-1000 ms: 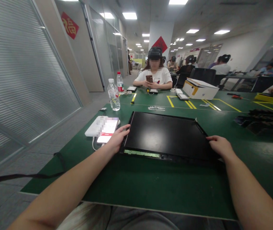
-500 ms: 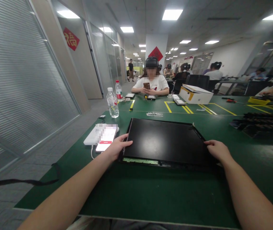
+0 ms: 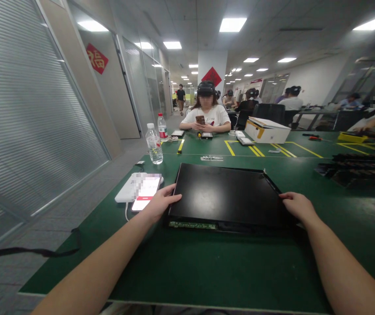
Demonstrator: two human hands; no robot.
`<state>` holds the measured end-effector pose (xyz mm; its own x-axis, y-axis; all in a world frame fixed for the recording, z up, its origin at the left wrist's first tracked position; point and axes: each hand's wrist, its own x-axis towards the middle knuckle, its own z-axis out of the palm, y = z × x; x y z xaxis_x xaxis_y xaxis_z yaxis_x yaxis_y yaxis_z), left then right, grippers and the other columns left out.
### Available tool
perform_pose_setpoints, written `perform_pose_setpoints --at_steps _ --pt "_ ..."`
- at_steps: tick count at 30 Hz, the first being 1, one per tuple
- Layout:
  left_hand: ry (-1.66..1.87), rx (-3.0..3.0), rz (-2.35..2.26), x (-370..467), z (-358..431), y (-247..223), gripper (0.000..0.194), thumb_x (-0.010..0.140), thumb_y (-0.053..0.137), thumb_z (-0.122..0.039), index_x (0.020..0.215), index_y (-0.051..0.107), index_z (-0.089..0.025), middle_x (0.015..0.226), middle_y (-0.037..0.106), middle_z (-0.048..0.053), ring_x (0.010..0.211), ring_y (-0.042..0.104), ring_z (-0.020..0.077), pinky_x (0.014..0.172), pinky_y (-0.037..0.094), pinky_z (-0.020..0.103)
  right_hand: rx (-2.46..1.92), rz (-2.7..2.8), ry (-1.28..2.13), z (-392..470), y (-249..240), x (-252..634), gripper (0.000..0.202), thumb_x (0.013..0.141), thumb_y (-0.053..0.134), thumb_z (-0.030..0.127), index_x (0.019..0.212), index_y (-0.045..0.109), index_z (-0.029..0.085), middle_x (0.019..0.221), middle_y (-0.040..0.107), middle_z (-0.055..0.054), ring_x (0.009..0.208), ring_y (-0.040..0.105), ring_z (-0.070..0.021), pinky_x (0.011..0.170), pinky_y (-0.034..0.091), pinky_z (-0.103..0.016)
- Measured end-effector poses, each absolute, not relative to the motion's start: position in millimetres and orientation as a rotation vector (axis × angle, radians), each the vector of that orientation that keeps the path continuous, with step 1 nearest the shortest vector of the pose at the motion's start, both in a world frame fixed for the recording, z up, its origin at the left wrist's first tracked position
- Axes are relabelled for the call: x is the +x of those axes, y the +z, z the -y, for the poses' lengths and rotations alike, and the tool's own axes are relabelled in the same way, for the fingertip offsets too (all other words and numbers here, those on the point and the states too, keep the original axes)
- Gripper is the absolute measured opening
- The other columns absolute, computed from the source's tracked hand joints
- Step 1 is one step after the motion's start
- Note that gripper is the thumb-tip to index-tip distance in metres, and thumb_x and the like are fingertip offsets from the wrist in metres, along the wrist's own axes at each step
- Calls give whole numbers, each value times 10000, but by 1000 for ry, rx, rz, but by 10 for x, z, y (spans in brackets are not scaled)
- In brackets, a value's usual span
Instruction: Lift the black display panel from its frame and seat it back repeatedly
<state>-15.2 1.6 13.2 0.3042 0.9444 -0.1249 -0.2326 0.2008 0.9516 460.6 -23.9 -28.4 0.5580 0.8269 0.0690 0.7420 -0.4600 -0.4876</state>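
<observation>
A black flat display panel (image 3: 227, 192) lies face up in a thin dark frame in front of me, with a strip of green circuit board (image 3: 192, 225) showing along its near left edge. At its left edge my left hand (image 3: 161, 202) is closed, the thumb on top and the fingers against the side. My right hand (image 3: 297, 205) pinches the right edge, its fingertips partly hidden by the hand itself. Just beyond my left wrist lies a lit smartphone (image 3: 145, 192) leaning over a white box-like device (image 3: 126, 188) with a white cable.
The green table (image 3: 227, 267) carries a clear water bottle (image 3: 154, 146), a red-capped bottle (image 3: 163, 129) and a white box (image 3: 266, 131). Dark stacked parts (image 3: 358, 168) lie at the right. Opposite sits a person (image 3: 205, 111) holding a phone. A black strap (image 3: 30, 252) hangs at the left.
The view has tipped slightly, so the background sits a little lower. Both hands keep their hold on the panel, which stays nearly where it was.
</observation>
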Motion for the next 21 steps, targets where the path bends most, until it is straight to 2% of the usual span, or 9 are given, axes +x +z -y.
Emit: perform_pose_setpoints --at_steps 13,18,21 --pt "1053 1112 -858 -149 18 212 599 622 875 -245 1192 706 -169 1171 738 118 1145 657 336 1061 454 492 -2289 1261 245 234 -299 4615 302 698 558 184 912 770 198 905 739 -83 846 670 -247 730 505 -342" --pt "1106 1146 -770 -125 16 210 639 635 865 -244 1243 683 -165 1234 710 124 1218 610 339 1097 423 475 -2281 1235 259 235 -276 4605 332 725 564 249 987 765 206 888 733 -72 822 667 -243 750 507 -359" --pt "1140 1192 -756 -114 16 215 652 645 859 -248 1265 672 -173 1298 676 121 1280 558 345 1114 406 466 -2278 1212 263 241 -248 4592 344 766 561 320 1021 763 208 930 733 -82 878 668 -264 787 508 -378"
